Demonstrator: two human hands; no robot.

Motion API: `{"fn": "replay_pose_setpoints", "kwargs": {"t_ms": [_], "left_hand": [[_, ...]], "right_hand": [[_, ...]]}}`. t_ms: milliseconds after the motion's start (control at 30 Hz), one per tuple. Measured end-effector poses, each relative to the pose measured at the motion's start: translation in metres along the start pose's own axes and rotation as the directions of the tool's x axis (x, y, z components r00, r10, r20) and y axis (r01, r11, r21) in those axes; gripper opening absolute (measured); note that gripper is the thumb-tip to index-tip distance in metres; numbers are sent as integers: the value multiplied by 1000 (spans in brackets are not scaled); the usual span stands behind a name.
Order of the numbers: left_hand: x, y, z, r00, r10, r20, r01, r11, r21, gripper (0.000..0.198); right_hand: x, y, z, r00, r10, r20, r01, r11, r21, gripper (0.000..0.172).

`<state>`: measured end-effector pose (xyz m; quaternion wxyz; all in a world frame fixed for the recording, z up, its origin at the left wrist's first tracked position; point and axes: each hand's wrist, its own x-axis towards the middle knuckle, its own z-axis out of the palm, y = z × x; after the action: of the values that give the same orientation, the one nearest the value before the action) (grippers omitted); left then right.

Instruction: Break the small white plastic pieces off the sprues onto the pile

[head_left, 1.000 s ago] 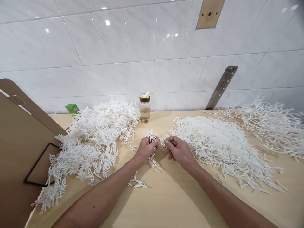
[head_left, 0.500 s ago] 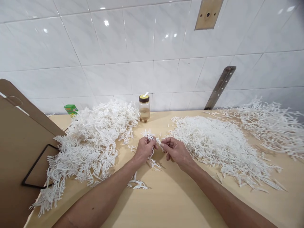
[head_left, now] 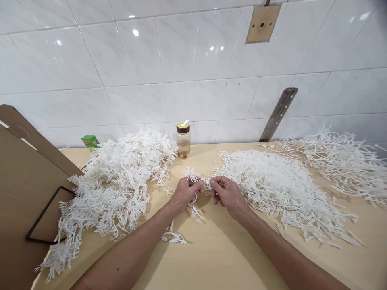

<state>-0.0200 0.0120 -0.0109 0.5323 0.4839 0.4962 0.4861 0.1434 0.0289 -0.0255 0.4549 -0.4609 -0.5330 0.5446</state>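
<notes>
left hand (head_left: pixel 185 192) curls closed around a branched white plastic sprig (head_left: pixel 192 176), knuckles up, forearm slanting in from lower left. right hand (head_left: pixel 225 193) meets it fingertip to fingertip, pinching the sprig's end just above the table (head_left: pixel 217 249). similar sprigs are heaped either side: left pile (head_left: pixel 121 177), right pile (head_left: pixel 272 185). a jar (head_left: pixel 183 139) stands behind.

Three white heaps, two hands, and single items around them.
One wooden table (head_left: pixel 229 257) bears three heaps of white plastic sprigs, too many to count singly: a left heap (head_left: pixel 115 185), a middle heap (head_left: pixel 272 189) and a right heap (head_left: pixel 341 165). Two hands, the left hand (head_left: pixel 184 192) and the right hand (head_left: pixel 225 192), pinch one sprig cluster (head_left: pixel 193 176). One loose sprig (head_left: pixel 173 238), one jar (head_left: pixel 183 139), one green carton (head_left: pixel 90 141), one cardboard sheet (head_left: pixel 21 181), one metal strip (head_left: pixel 278 114), one wooden wall plate (head_left: pixel 261 23).
</notes>
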Motion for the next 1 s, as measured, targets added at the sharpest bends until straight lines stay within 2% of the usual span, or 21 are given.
{"fn": "replay_pose_setpoints", "kwargs": {"t_ms": [133, 267, 433, 733, 1000], "left_hand": [[4, -8, 0, 994, 17, -106, -9, 997, 72, 26], [6, -12, -1, 972, 139, -189, -103, 977, 189, 21], [6, -13, -2, 959, 138, -248, -98, 981, 167, 20], [6, -12, -4, 990, 25, -140, -29, 999, -24, 33], [8, -13, -6, 995, 25, -97, -28, 999, -29, 35]], "right_hand": [[-1, 0, 1, 999, 6, 41, -6, 1000, -10, 34], [-3, -1, 1, 999, 4, 53, 1, 996, -86, 35], [-4, -3, 3, 994, 7, 108, 2, 997, -84, 37], [-1, 2, 7, 986, 63, 155, -85, 987, 138, 38], [-2, 3, 12, 992, 5, 122, -7, 1000, 22, 39]]}}
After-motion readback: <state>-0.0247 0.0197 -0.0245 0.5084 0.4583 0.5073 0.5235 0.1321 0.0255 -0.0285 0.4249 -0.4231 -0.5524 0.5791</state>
